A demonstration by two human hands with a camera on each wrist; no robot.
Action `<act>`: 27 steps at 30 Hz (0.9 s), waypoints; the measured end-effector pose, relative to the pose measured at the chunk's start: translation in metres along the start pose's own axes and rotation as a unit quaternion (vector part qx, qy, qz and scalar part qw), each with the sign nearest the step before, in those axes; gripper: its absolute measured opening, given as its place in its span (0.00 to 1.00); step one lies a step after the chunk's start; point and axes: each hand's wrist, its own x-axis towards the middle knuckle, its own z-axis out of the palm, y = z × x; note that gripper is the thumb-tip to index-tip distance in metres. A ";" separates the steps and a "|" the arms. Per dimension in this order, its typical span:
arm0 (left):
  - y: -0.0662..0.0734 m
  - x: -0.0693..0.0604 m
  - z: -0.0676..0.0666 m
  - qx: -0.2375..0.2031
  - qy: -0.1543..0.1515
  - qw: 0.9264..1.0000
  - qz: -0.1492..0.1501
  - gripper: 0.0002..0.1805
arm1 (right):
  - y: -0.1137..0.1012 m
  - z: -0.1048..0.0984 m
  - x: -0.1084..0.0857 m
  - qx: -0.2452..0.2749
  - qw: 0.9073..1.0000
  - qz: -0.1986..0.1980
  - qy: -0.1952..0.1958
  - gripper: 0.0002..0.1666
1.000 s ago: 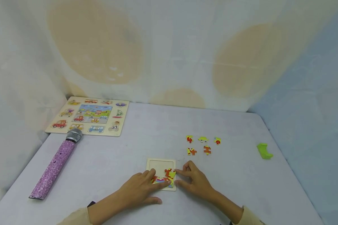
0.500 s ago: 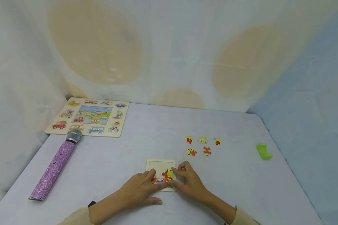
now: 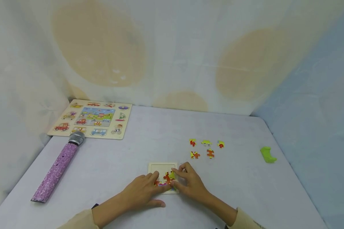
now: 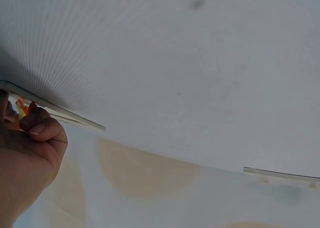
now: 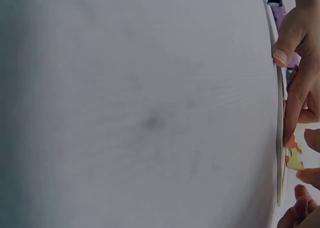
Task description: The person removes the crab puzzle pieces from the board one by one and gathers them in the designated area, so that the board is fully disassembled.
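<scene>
A small square wooden puzzle tray [image 3: 153,164] lies near the front of the table, with colourful pieces [image 3: 161,183] along its lower row. My left hand [image 3: 140,191] rests across the tray's lower left part, its index finger stretched over that row and hiding some of it. At the tray's right side, my right hand [image 3: 192,183] pinches a red and yellow puzzle piece [image 3: 169,176] between thumb and index finger. The right wrist view shows this puzzle piece [image 5: 295,160] at the right fingertips, close to the left index finger. In the left wrist view only part of a hand [image 4: 32,155] shows.
Several loose puzzle pieces [image 3: 210,153] lie behind and right of the tray. A green curved block [image 3: 268,155] is at the far right. On the left are a purple glittery microphone [image 3: 55,170] and a larger vehicle puzzle board [image 3: 118,135]. Fabric walls [image 3: 172,57] enclose the table.
The right hand has shifted slightly left with the red and yellow puzzle piece, bringing it further over the tray. The left hand stays nearly still.
</scene>
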 end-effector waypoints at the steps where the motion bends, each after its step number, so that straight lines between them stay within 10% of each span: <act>1: 0.000 0.000 0.000 0.001 -0.002 1.000 0.000 0.34 | 0.000 0.000 0.001 -0.004 1.000 0.001 -0.001 0.27; 15: -0.008 0.002 -0.021 -0.074 -0.059 0.995 -0.009 0.33 | 0.019 -0.012 0.012 -0.020 0.998 0.027 -0.058 0.27; 27: -0.051 -0.009 -0.014 -0.109 -0.076 0.978 -0.158 0.64 | 0.029 -0.016 0.023 -0.018 0.995 0.005 -0.102 0.26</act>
